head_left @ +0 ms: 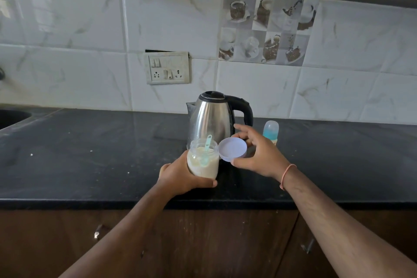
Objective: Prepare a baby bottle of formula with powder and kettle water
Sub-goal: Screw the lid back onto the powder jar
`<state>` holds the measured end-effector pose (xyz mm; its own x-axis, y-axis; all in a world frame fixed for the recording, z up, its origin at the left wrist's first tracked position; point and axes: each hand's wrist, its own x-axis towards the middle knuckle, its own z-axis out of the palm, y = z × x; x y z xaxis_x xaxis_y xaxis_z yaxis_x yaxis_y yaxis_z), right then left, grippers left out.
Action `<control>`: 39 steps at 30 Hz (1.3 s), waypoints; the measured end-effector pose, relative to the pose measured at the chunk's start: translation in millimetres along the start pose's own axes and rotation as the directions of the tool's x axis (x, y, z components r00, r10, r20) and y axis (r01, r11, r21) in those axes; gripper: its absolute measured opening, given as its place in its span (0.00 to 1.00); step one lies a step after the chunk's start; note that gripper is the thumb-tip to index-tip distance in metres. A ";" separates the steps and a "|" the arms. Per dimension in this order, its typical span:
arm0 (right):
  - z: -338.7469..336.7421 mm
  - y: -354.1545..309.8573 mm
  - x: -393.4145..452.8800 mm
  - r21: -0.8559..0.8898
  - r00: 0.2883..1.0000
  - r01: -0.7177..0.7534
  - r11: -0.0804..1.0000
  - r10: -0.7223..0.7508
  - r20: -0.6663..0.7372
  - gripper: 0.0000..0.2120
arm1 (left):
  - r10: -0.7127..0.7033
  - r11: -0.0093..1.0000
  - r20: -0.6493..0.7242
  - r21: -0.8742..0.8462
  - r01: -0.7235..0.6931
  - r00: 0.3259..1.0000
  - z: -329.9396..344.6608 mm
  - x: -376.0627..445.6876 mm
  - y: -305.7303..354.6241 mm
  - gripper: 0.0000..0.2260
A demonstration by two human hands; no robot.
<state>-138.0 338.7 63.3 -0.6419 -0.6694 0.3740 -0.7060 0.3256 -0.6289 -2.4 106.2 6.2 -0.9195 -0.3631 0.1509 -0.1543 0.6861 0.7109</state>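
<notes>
Sink at far left, only its dark edge in view, set into the black worktop. Socket plate on the tiled wall behind, nothing plugged in.

Left hand next, wrapped round the lower half of the powder jar, fingers closed firmly on it, thumb across the front. Jar held above the near part of the worktop, just in front of the kettle. Clear-walled, open at the mouth, about three-quarters full of pale cream powder, with a pale green scoop standing in it, handle poking above the rim. Probably plastic and light, fairly stiff, smooth enough to slip; best gripped low and round the body as now, kept upright so no powder spills. Scoop best taken by the exposed handle.

Lid just right of the jar mouth, off the jar, round, pale lilac-white, tilted with its flat face toward the camera. Pinched at the rim by the right hand, fingers curled part-closed around its edge, a pink thread band at the wrist. Light and rigid by the look of it.

Kettle behind both, steel body, black lid and handle, spout to the left; likely heavy if filled, possibly hot, so handle only.

Baby bottle furthest right, upright, clear cap on, partly hidden behind the right hand.
</notes>
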 end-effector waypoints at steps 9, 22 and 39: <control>-11.9 -31.7 40.3 0.019 0.993 0.062 0.998 -0.064 0.102 0.44 | 0.024 1.000 -0.004 0.010 -0.024 1.000 -2.6 -4.4 2.8 0.45; 3.9 -78.4 83.4 -0.226 0.880 0.166 0.960 -0.041 0.472 0.29 | 0.018 0.999 -0.013 0.030 -0.018 1.000 -3.3 -5.5 0.2 0.44; -1.2 -113.6 99.5 -0.405 0.759 0.321 0.856 0.023 0.651 0.32 | 0.000 0.998 0.007 0.065 0.000 1.000 -1.6 -0.1 -1.6 0.44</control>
<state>-122.0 235.9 172.8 -0.3090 -0.9349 -0.1744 -0.9316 0.3344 -0.1424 -1.6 104.1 6.1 -0.9220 -0.3588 0.1455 -0.1775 0.7257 0.6647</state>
